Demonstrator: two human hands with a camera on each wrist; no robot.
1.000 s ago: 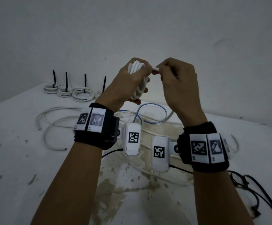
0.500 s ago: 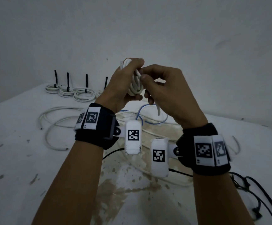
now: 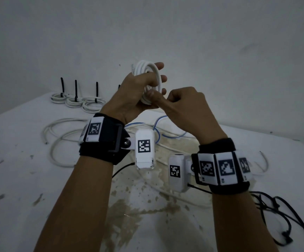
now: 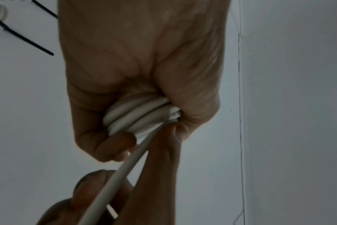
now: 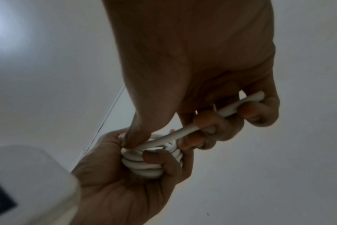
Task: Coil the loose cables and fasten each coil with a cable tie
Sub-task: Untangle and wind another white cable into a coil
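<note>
My left hand [image 3: 138, 88] holds a white cable coil [image 3: 148, 70] up above the table, fingers and thumb wrapped round its turns [image 4: 137, 117]. My right hand [image 3: 180, 102] sits just right of it and grips the cable's loose end [image 5: 227, 109] in curled fingers, with the thumb pressing against the coil [image 5: 144, 164]. The short end runs from the coil through the right fist and pokes out past the little finger. Loose white cables [image 3: 60, 135] and a blue cable [image 3: 158, 131] lie on the white table [image 3: 20, 179] below.
Three tied white coils [image 3: 74, 101] with upright black cable ties [image 3: 75, 90] stand at the table's back left; a fourth tie is half hidden behind my left hand. Black cable ties [image 3: 283, 215] lie loose at the right front. A wall is close behind.
My right hand has dropped from the coil's top to its lower right side, carrying the cable end round with it. The left hand has turned the coil so its loops face up.
</note>
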